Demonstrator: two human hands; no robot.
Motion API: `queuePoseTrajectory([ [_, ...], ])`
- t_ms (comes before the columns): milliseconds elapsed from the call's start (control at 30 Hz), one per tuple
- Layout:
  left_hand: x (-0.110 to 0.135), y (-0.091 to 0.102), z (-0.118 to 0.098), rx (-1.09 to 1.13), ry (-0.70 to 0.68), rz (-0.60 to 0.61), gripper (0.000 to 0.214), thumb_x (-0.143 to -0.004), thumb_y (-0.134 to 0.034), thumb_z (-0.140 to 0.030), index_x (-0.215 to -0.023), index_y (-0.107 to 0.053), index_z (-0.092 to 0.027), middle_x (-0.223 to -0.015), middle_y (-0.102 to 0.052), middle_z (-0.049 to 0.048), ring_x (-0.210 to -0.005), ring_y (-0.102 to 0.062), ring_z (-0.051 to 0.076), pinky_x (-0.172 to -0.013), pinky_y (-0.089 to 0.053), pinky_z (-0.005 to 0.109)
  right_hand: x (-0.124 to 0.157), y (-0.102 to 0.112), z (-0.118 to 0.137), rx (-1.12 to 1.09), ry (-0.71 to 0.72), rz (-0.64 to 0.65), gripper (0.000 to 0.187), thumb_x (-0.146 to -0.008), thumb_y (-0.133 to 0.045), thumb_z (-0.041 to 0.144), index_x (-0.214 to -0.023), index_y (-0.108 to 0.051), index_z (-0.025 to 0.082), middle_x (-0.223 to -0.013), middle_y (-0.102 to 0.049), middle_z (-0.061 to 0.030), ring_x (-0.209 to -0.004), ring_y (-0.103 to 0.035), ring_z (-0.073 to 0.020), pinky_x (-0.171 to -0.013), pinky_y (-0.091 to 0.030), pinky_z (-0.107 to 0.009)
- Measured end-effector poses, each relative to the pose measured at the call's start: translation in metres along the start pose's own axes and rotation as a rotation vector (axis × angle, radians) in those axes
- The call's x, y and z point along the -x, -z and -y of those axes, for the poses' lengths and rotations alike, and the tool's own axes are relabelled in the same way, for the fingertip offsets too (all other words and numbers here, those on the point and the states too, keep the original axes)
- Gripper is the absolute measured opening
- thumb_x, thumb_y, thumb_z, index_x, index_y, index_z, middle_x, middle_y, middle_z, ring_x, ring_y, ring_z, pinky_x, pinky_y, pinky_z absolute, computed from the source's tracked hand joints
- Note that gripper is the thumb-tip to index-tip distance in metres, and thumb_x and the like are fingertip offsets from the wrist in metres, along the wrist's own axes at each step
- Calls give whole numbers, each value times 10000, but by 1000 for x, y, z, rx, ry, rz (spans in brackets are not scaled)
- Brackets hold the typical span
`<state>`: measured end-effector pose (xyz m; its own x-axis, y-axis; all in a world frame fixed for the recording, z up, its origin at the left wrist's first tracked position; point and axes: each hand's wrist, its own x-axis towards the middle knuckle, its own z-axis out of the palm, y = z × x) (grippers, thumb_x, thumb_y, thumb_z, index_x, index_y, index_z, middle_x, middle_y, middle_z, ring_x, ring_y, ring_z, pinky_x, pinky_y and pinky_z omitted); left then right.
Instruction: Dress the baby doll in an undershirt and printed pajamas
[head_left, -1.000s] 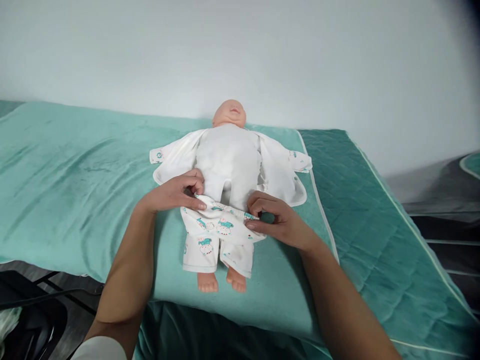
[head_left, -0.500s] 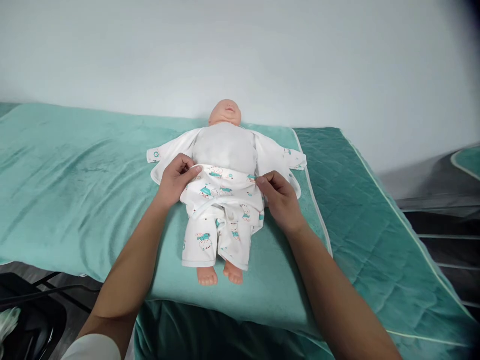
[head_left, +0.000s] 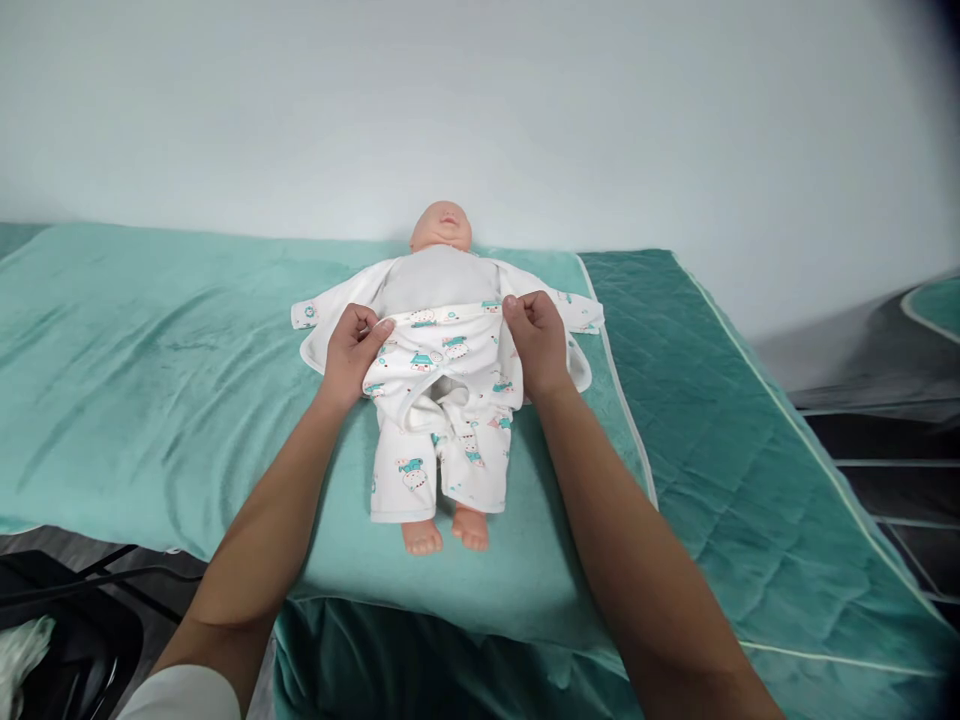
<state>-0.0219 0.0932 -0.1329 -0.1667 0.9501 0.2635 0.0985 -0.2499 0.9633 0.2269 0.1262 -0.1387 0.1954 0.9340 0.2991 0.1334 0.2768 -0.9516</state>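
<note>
A baby doll (head_left: 441, 226) lies on its back, head toward the wall and bare feet toward me. It wears white printed baby pants (head_left: 412, 478), their waistband stretched across its belly. My left hand (head_left: 354, 350) pinches the waistband at the left side, thumb on top. At the right side my right hand (head_left: 536, 335) grips the same waistband, a little higher. An open white jacket (head_left: 341, 288) is on the doll's arms, its front panels spread to both sides. A gap shows at the crotch of the pants. The doll's white torso is visible above the waistband.
Under the doll lies a light green blanket (head_left: 187, 400) with pale edging. A darker quilted green cover (head_left: 735, 480) extends to the right. The white wall (head_left: 480, 110) stands behind. A black chair (head_left: 82, 640) is at lower left, and metal bars (head_left: 885, 463) show at far right.
Both hands have pulled the waistband higher up the doll's belly, the right hand moving most. A gap at the crotch has opened into view, and the pants' legs have shifted slightly.
</note>
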Motion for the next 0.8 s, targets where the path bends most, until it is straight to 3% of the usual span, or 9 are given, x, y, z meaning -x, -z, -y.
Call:
queuePoseTrajectory([
  [100, -2, 4, 2, -9, 21, 64, 366, -795, -782, -479, -786, -524, -219, -662, -449, -39, -586, -384, 108, -545, -284, 256, 1, 1, -2, 36, -32, 86, 419, -850, -690, 594, -729, -499, 240, -690, -470, 37, -679, -428, -143, -642, -358, -296],
  [367, -4, 29, -11, -18, 265, 362, 320, -826, -743, -478, -871, -596, -198, -694, -512, -41, -564, -419, 86, -519, -314, 222, 7, 27, -1, 104, -149, 381, 369, -854, -664, 575, -776, -575, 225, -683, -551, 33, -653, -457, -140, -607, -360, -286],
  [533, -7, 39, -14, 34, 294, 531, 307, -722, -794, -276, -955, -610, -198, -897, -655, -5, -776, -602, 126, -670, -457, 224, 9, 36, -4, -16, -238, 506, 283, -793, -736, 460, -886, -570, 250, -731, -595, 43, -632, -496, -139, -574, -375, -265],
  [667, -10, 39, -4, 6, 254, 484, 285, -693, -790, -222, -905, -605, -184, -860, -651, -5, -763, -595, 121, -670, -450, 223, 7, 32, -10, 62, -173, 505, 236, -709, -729, 318, -853, -558, 243, -733, -594, 42, -693, -518, -159, -624, -402, -279],
  [800, -11, 32, 11, -23, 184, 279, 239, -722, -758, -245, -855, -565, -196, -764, -590, -25, -655, -526, 106, -589, -396, 219, 2, 23, -15, 349, -156, 317, 150, -692, -635, 254, -789, -521, 247, -655, -560, 35, -676, -486, -179, -628, -359, -300],
])
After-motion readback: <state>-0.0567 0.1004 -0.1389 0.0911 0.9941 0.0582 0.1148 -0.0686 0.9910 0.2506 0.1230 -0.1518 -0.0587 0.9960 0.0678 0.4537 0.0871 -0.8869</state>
